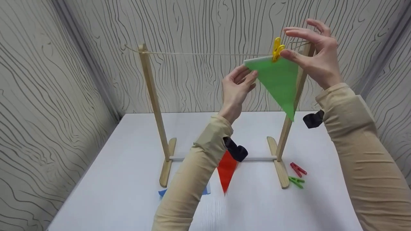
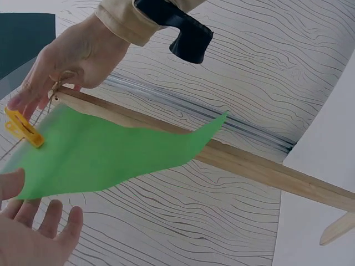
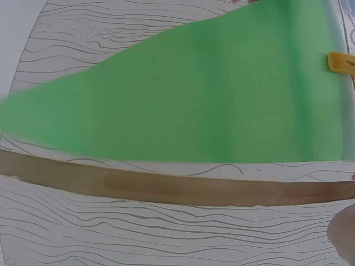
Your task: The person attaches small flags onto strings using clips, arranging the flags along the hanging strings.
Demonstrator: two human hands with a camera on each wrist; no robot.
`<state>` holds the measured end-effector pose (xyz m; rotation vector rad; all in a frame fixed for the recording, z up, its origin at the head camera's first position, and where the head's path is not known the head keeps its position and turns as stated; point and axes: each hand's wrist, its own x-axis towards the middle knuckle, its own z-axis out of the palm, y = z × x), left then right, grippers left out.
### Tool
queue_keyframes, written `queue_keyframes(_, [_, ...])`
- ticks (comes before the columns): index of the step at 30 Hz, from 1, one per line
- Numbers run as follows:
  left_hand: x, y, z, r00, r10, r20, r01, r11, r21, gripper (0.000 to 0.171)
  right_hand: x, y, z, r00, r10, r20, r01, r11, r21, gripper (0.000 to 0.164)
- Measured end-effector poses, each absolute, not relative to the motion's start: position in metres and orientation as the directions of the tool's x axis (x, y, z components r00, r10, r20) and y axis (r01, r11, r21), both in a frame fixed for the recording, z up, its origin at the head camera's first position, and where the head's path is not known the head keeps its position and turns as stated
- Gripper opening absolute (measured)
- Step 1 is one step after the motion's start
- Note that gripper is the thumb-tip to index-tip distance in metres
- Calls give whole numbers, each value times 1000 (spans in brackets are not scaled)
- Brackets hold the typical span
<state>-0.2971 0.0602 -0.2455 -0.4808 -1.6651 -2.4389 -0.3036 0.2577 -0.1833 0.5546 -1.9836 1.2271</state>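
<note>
A green triangular pennant (image 1: pixel 279 80) with a white top edge hangs point-down at the right part of the string (image 1: pixel 205 54). A yellow clothespin (image 1: pixel 276 53) clips its top edge at the string. My left hand (image 1: pixel 237 86) pinches the pennant's left top corner between thumb and fingers; in the left wrist view the thumb lies over the green corner. Close by the clothespin is my right hand (image 1: pixel 316 53), thumb and index finger spread apart around its handles. The right wrist view shows the pennant (image 3: pixel 211 94) broadside, with the clothespin (image 3: pixel 339 63) at its edge.
Two wooden posts (image 1: pixel 153 102) on flat feet carry the string, joined low down by a white bar (image 1: pixel 260 158). On the white table (image 1: pixel 106 179) lie an orange-red pennant (image 1: pixel 226 170), a blue piece (image 1: pixel 206 190) partly hidden by my left arm, and red (image 1: pixel 298 169) and green (image 1: pixel 296 181) clothespins.
</note>
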Motion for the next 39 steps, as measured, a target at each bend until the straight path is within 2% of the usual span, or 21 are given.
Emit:
queue_keyframes(8, [-301,37,-273,-918,131,374,346,-196,918,42,-298,257,-194,-565,-3,825,-749,423,-511,45])
queue_keyframes(14, [-302,12,-295,-922,161,352,350,-42,936,41,-296,251,-204,-498,21,867,-798,379,-468,46])
queue_keyframes(24, [-304,-22,-341,-944,168,283,318,242,917,47,-284,245,-231,-419,58,906,-819,406,-405,45])
queue_keyframes(33, [-297,-36,-380,-953,172,251,298,364,882,48,-271,248,-264,-375,72,924,-838,401,-371,45])
queue_keyframes(39, [-294,-43,-408,-970,147,194,239,418,877,48,-268,249,-285,-369,63,927,-851,377,-364,46])
